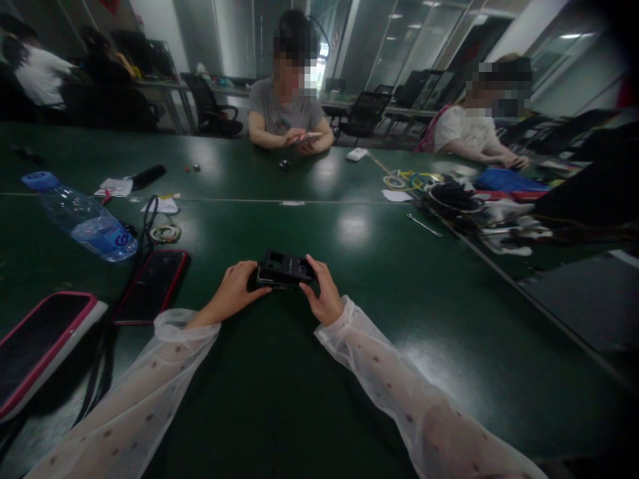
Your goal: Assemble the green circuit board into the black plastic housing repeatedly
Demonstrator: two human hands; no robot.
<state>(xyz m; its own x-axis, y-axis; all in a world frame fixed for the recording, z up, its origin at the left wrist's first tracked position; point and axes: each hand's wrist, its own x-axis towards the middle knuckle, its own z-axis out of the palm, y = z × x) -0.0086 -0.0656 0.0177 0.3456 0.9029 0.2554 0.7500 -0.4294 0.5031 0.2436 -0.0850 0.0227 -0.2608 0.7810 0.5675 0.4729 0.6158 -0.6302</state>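
Observation:
Between my two hands is a black box-shaped device (284,268) with a recessed square on its top face; its exact kind I cannot make out. My left hand (238,286) grips its left end, thumb along the near side and fingers behind. At the right end my right hand (322,287) pinches it the same way, fingers on the far corner and thumb at the front. The device is at or just above the green table (279,386). Sheer white dotted sleeves cover both my forearms.
A water bottle (90,223), a red-edged phone (154,286) and a larger pink-rimmed device (44,339) lie left, with black cords. To the right are a wrench-like tool (424,225) and a heap of cables (454,196). A person (289,106) sits opposite, another person (474,126) far right.

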